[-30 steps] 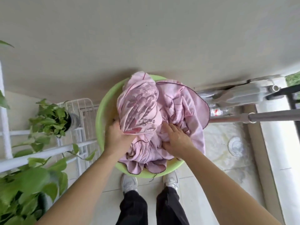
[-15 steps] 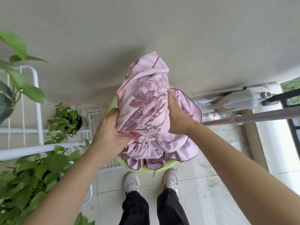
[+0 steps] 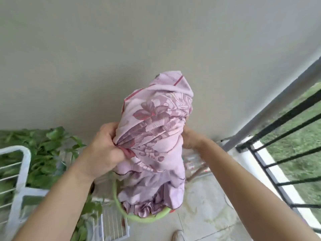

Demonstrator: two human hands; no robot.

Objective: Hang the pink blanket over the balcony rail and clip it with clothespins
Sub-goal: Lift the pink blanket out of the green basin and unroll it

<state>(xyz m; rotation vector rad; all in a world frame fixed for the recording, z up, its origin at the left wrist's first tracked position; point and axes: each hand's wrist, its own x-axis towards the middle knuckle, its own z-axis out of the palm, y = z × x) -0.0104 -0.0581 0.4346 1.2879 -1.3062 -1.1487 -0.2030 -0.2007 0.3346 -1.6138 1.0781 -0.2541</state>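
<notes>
Lifted higher above the green basin (image 3: 147, 220) than before, the pink blanket (image 3: 156, 136), a crumpled bundle printed with mauve flowers, trails its dark-edged hem into it, the left hand (image 3: 106, 146) clenching a fold, the right hand (image 3: 191, 140) behind, fingers hidden.

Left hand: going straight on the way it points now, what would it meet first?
The left hand grips the pink blanket, so that comes first; the right hand seems just beyond, depth unclear.
</notes>
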